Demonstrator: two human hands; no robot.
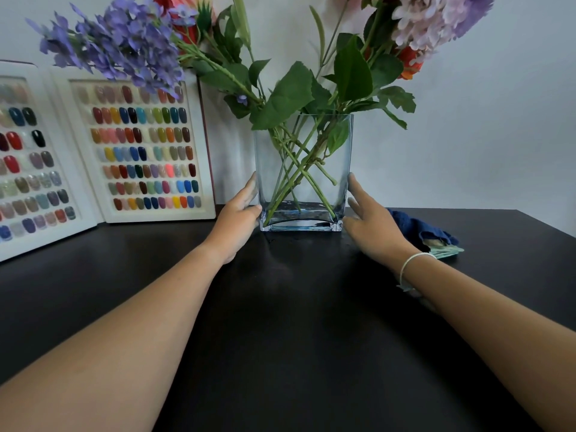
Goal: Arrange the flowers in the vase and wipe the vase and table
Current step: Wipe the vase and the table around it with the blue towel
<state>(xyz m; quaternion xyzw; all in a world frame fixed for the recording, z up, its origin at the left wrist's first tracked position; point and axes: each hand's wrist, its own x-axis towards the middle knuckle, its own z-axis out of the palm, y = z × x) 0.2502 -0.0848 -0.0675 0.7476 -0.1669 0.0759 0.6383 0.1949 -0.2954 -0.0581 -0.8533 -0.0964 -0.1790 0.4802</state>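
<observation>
Black desk (pixel 296 338) carries a clear glass vase (pixel 271 169) of flowers (pixel 124 42) near its back edge. Left hand (pixel 237 222) and right hand (pixel 371 226) flank its base, straight fingers against the glass, neither grip closed. Blue cloth (pixel 417 227) lies just right.

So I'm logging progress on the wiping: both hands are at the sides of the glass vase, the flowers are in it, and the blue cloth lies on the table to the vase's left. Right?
Not quite. The head view shows the blue cloth lying to the right of the glass vase, behind the right hand. The rest holds: left hand on the other side, flowers in it.
</observation>
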